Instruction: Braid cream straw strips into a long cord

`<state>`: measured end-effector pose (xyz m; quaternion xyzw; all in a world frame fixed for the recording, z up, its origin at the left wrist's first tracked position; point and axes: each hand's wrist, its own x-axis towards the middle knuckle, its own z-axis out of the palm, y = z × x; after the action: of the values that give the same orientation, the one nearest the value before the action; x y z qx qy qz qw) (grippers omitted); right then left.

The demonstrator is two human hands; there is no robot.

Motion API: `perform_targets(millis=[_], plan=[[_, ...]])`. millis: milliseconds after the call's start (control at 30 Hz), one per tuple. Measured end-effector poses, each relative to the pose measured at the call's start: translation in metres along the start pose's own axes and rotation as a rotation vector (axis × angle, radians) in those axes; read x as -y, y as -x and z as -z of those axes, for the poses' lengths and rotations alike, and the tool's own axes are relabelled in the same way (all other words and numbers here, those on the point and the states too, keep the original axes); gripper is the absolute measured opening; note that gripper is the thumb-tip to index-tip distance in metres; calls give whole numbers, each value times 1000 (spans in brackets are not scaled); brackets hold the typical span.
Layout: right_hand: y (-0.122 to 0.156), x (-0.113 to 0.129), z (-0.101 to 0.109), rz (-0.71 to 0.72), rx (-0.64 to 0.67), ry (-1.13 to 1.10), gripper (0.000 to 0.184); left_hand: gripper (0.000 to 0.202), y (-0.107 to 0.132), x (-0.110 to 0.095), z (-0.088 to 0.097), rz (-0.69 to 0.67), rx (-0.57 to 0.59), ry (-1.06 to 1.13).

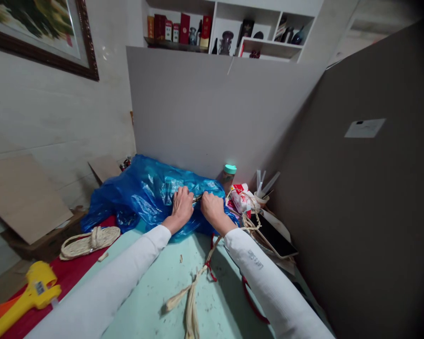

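Both my hands rest on a crumpled blue plastic bag (144, 190) at the back of a pale green table (162, 282). My left hand (181, 205) and my right hand (212, 208) are closed side by side, pinching a thin straw strand (197, 198) stretched between them. A braid of straw and red cord (198, 278) trails from under my right wrist toward me.
A woven straw sandal sole (90, 241) lies left on a red cloth (70, 273). A yellow glue gun (28, 294) sits at the front left. A teal-capped jar (228, 175), red-white packet (240, 197), dark tablet (273, 235) and cup of sticks (263, 188) crowd the right. Grey boards (212, 108) wall the back and right.
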<state>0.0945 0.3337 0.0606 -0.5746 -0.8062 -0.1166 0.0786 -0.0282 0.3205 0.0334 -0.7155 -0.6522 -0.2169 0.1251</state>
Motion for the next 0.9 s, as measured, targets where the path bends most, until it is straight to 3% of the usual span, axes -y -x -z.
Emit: perform_targets(millis=[200, 467, 667, 900], plan=[[-2, 1, 4, 141, -41, 24, 30, 27, 2, 4, 1, -30, 3, 22], [-7, 1, -5, 179, -78, 71, 32, 27, 3, 10, 8, -17, 37, 57], [-14, 12, -6, 314, -120, 74, 29, 25, 3, 12, 6, 51, 6, 95], [-19, 16, -12, 317, -144, 68, 27, 27, 0, 16, 8, 124, -8, 191]])
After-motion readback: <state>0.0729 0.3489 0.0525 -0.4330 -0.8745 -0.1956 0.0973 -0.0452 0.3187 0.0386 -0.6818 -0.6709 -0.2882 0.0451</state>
